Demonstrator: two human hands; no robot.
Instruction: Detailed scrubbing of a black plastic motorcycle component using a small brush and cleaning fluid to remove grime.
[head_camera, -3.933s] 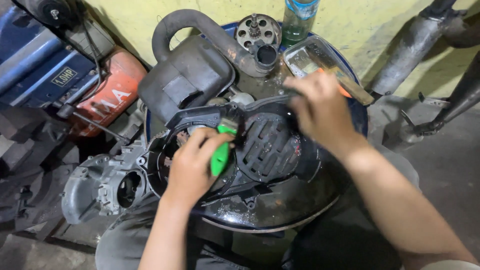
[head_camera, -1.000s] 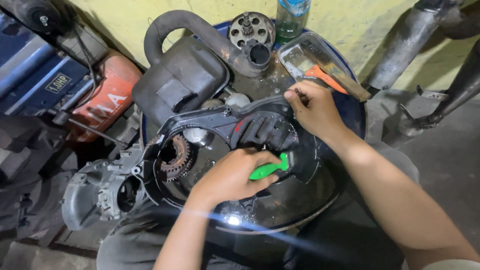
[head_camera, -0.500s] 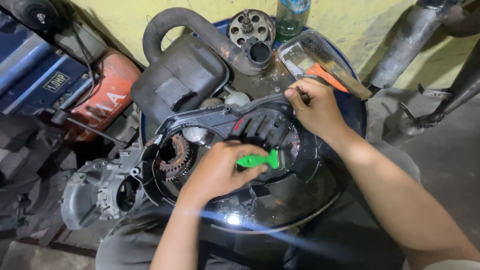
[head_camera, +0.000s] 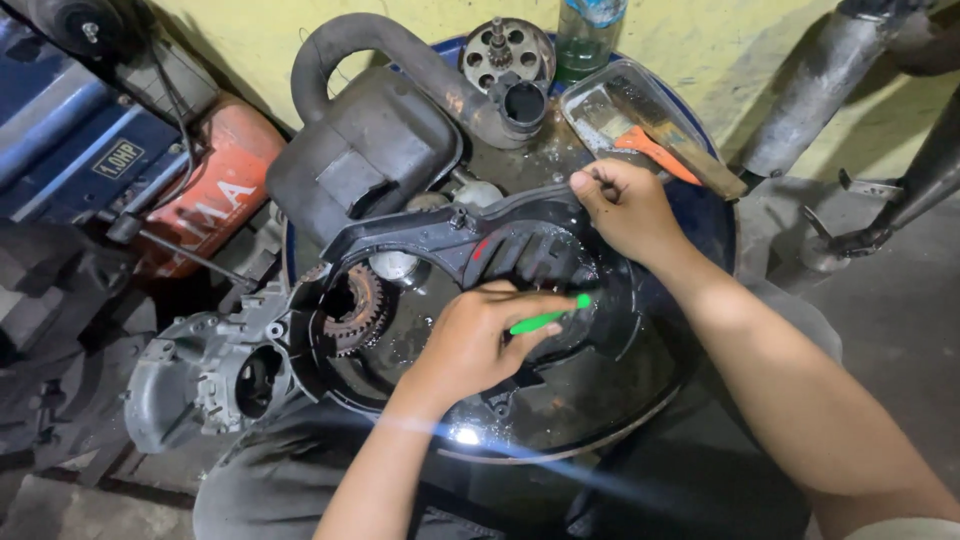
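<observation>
A black engine cover (head_camera: 470, 235) lies tilted over a dark, wet round basin (head_camera: 600, 430) on a drum. My left hand (head_camera: 480, 340) grips a green-handled brush (head_camera: 548, 318), whose tip points into the cover's inner cavity. My right hand (head_camera: 625, 205) pinches the cover's upper right edge and holds it steady. A rusty toothed gear (head_camera: 355, 305) shows at the cover's left end.
A black air box with a curved hose (head_camera: 370, 140) sits behind the cover. A clear tray holding an orange-handled brush (head_camera: 650, 140) and a bottle (head_camera: 585, 35) stand at the back. A grey engine casing (head_camera: 205, 375) lies left; exhaust pipes (head_camera: 810, 100) lean right.
My left hand with the green brush moved from the cover's left side toward its middle, and the brush now lies nearly level. My right hand stays on the upper edge.
</observation>
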